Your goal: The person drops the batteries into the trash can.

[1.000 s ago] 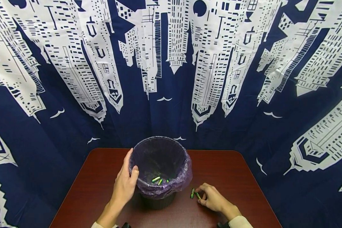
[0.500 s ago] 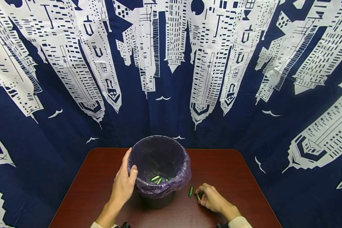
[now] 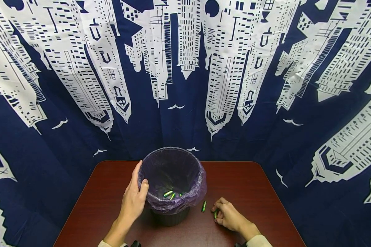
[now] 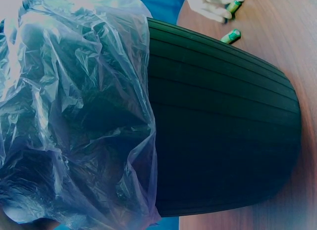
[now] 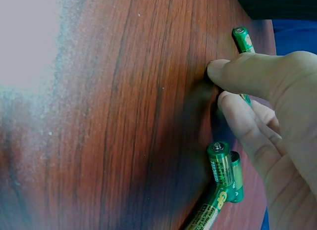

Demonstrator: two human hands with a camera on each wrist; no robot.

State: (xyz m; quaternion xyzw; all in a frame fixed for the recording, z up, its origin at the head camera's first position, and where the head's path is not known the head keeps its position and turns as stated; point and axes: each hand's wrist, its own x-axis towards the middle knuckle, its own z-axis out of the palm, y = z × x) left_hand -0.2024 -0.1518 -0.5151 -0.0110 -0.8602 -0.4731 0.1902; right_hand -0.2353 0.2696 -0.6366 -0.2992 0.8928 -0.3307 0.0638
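A blue curtain (image 3: 185,85) printed with white skyscrapers hangs in soft folds behind everything. In front of it stands the bench (image 3: 250,192), a reddish-brown wood-grain top with rounded corners and a smooth, faintly glossy face.

On the bench sits a round black bin (image 3: 171,216), its ribbed plastic wall tapering toward the base, as the left wrist view shows (image 4: 223,126). A thin, crinkled purple bag (image 3: 173,171) lines it and spills over the rim in loose wrinkles. Small green batteries (image 3: 170,195) lie at the bottom of the bag.

The left hand (image 3: 133,202) rests against the bin's left side, fingers curved around the bagged rim and the thumb hooked over the edge, so its grip is clamped on the bin.

The right hand (image 3: 230,216) lies on the bench to the right of the bin, knuckles up and fingers curled down onto the wood. In the right wrist view its fingertips (image 5: 233,74) press down onto slim green cylindrical batteries with metal end caps (image 5: 224,165), gathering them under the curled fingers; how firmly they are pinched I cannot tell.

One more green battery (image 3: 203,206) lies loose on the bench between the bin and the right hand, touching neither.
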